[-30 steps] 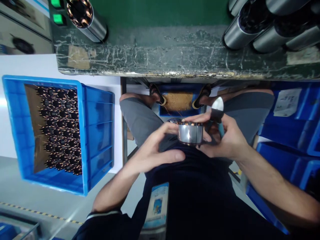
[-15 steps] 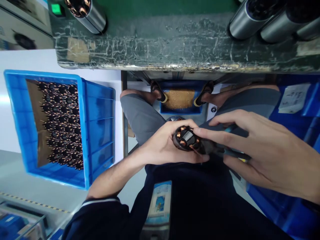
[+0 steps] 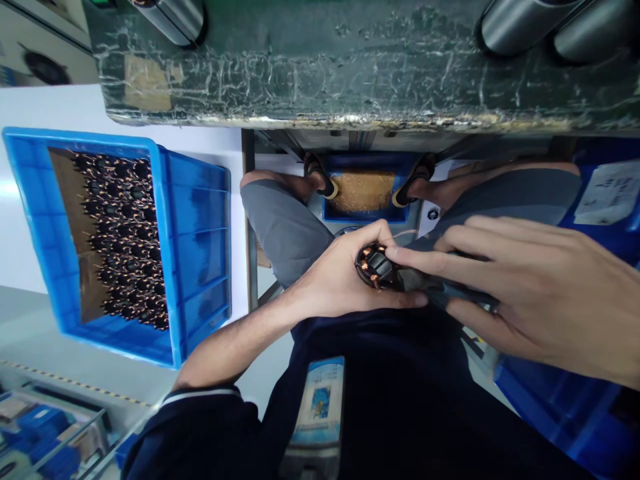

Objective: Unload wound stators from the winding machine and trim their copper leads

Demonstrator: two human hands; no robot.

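My left hand is wrapped round a motor stator, a dark round part with copper windings showing at its end. The stator is held in front of my body, its wound end facing up at me. In my right hand is a pair of pliers with dark bluish handles. Their jaws are at the right side of the stator, blurred and partly covered by my fingers. The right index finger stretches to the stator's rim. A thin wire end sticks out just beyond the left thumb.
At left stands a blue crate with rows of wound stators and cardboard inside. The worn green workbench runs across the top, bearing metal cylinders. A blue tray lies between my feet. Blue bins stand at right.
The stator and both hands have shifted slightly right and up in view. The pliers stay against the stator's side. A thin wire end now shows above the left thumb.
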